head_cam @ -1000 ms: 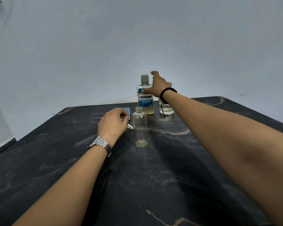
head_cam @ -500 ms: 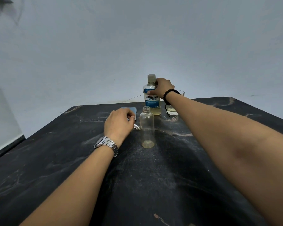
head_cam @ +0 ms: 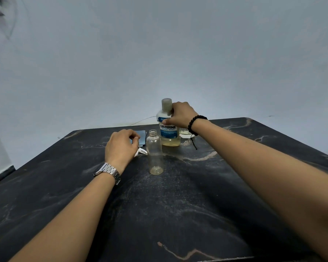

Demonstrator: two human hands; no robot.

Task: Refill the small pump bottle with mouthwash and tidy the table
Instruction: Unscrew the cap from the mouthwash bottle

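The right hand [head_cam: 180, 115] has its grip curled round the mouthwash bottle [head_cam: 168, 129], labelled "LISTERINE COOL MINT", near the bench's [head_cam: 178, 205] far edge. The left hand [head_cam: 121, 146] holds a white pump part [head_cam: 142, 151] beside the uncapped small bottle [head_cam: 155, 153].

A second ago the right hand [head_cam: 180, 115] was reaching open toward the Listerine bottle [head_cam: 168, 125], fingers spread at its shoulder. Half a second ago it had closed round the neck, just under the cap. Now its fingers and thumb grip the shoulder and neck, and the bottle looks a little higher against the wall.
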